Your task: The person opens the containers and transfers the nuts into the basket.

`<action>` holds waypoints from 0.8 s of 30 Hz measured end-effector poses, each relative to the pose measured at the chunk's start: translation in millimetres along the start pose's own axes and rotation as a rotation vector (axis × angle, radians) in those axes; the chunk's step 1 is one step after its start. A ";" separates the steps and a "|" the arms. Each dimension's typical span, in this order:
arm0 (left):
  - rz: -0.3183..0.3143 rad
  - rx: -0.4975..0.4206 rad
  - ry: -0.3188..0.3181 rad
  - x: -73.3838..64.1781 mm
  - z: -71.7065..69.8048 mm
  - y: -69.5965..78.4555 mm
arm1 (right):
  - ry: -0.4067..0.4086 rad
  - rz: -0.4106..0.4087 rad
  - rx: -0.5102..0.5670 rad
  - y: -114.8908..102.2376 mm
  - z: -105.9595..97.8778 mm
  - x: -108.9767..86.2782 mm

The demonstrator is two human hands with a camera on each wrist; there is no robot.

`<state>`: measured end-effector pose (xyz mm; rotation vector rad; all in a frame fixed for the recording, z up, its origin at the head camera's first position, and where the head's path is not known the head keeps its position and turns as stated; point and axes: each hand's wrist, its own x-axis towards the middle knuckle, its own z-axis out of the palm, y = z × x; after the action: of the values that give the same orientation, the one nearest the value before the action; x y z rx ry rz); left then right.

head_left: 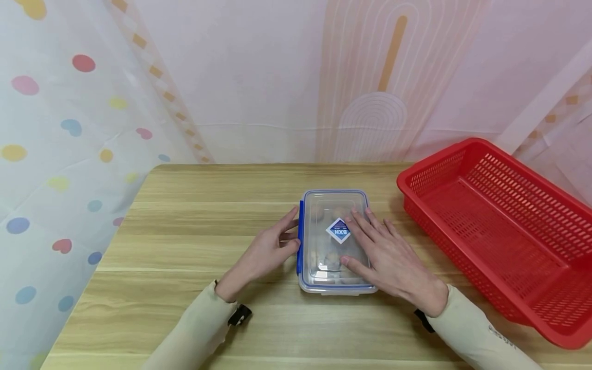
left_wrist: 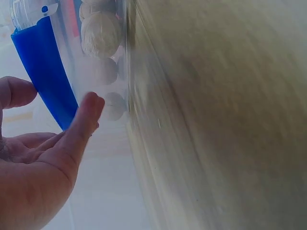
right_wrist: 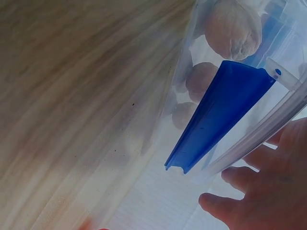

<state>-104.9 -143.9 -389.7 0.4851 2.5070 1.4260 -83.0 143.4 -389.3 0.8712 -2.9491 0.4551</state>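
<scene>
A clear plastic food container (head_left: pixel 319 264) with a blue-edged lid stands on the table, with several round, pale brown, walnut-like things (right_wrist: pixel 233 29) inside. My left hand (head_left: pixel 263 252) is at its left side, fingers extended, thumb and fingertips by the long blue latch (left_wrist: pixel 45 72). That latch is tilted out from the wall. On the lid rests my right hand (head_left: pixel 393 254), its fingers spread flat beside the diamond-shaped label (head_left: pixel 339 230). In the right wrist view, another blue latch (right_wrist: pixel 220 115) hangs outward below the lid's rim.
A large red perforated basket (head_left: pixel 499 231) stands at the right of the wooden table (head_left: pixel 185 231), close to my right forearm. Behind the table hangs a patterned cloth (head_left: pixel 259 77).
</scene>
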 end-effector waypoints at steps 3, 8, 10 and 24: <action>-0.013 -0.005 0.002 1.6 0.3 0.7 | -0.001 0.001 0.002 0.0 0.3 0.0; -0.016 -0.016 0.008 2.6 0.6 2.9 | -0.005 0.002 0.007 -0.2 0.6 0.3; -0.018 -0.006 0.013 2.7 1.0 3.4 | -0.003 0.001 0.008 0.1 0.9 0.3; -0.030 0.005 0.038 3.5 3.1 3.0 | -0.035 0.012 0.023 -0.1 0.1 0.8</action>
<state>-106.6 -138.7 -388.7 0.4235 2.5371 1.4317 -83.6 142.9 -389.3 0.8734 -2.9885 0.4809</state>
